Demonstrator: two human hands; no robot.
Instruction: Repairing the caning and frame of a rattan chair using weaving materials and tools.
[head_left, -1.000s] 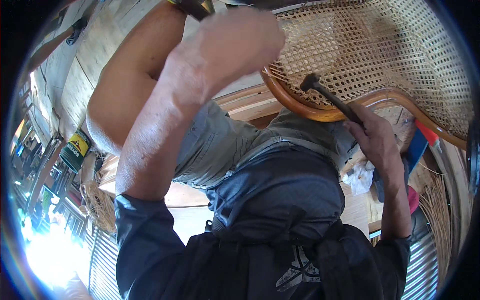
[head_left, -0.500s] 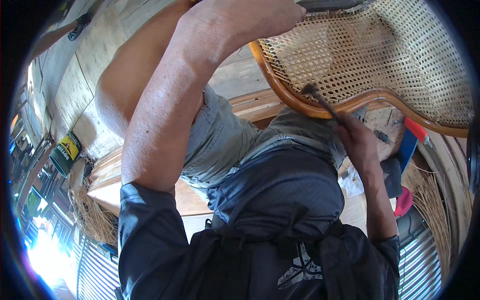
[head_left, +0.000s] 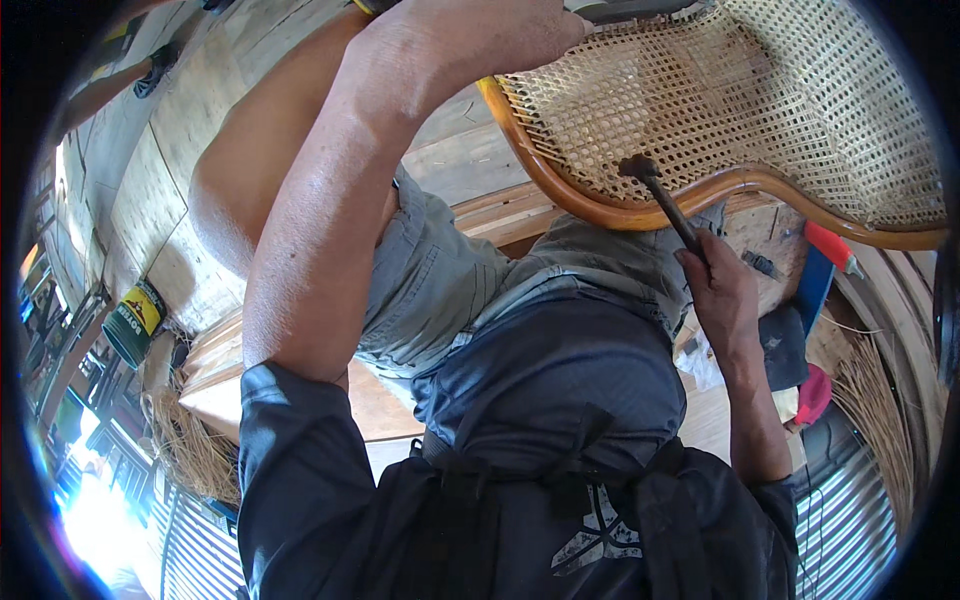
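Seemingly, the woven cane spans the wooden frame with its left edge unfinished, your right hand clamped round a hammer, your left hand's fingers impossible to tell.

Hammer in right hand

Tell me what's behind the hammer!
Behind the hammer you can see woven cane and a curved wooden rim. Whatever the hammer itself covers can't be seen.
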